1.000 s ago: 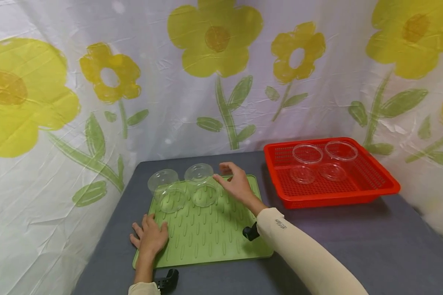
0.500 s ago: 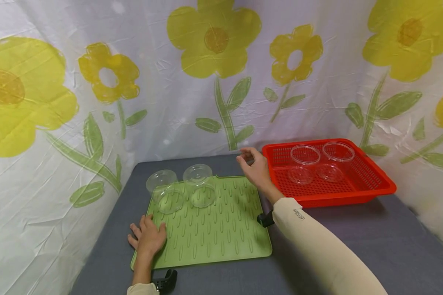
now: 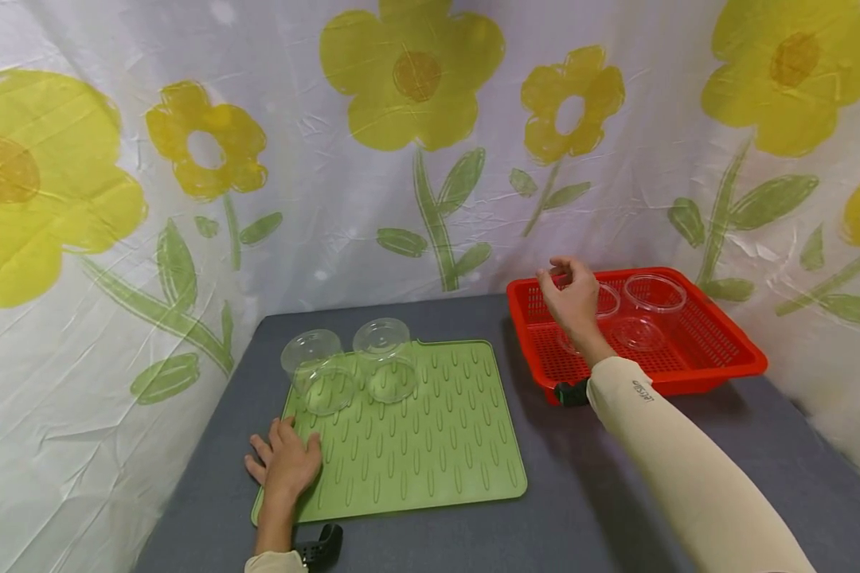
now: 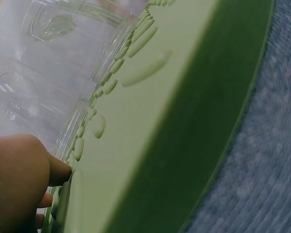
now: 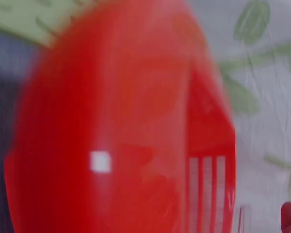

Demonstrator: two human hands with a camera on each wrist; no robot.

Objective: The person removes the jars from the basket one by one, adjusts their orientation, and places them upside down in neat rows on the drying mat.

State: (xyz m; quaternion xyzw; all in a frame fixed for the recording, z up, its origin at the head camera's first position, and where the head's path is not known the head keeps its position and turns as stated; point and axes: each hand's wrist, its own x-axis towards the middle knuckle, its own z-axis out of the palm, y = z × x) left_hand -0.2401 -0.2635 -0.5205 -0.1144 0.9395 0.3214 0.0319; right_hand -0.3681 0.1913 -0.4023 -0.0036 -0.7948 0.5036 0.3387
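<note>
My left hand (image 3: 285, 460) rests on the left edge of a green ridged mat (image 3: 430, 446), fingers spread; in the left wrist view its thumb (image 4: 58, 171) touches the mat. Two clear plastic cups stand at the mat's back left: one cup (image 3: 318, 370) further left, the other cup (image 3: 385, 362) beside it. Over the left side of a red basket (image 3: 545, 374) hovers my right hand (image 3: 575, 302), fingers loosely bent and holding nothing. Inside the basket are two more clear cups; the nearer cup (image 3: 607, 301) is partly hidden by that hand, the other cup (image 3: 652, 310) stands to its right.
A dark grey cloth (image 3: 473, 537) covers the table. Behind and at the sides hangs a white curtain (image 3: 315, 207) with yellow flowers. The basket's raised slotted rim (image 5: 150, 145) fills much of the right wrist view.
My right hand has moved right, from beside the cups on the mat to above the red basket. My left hand stays on the mat's edge, and the cups have not moved.
</note>
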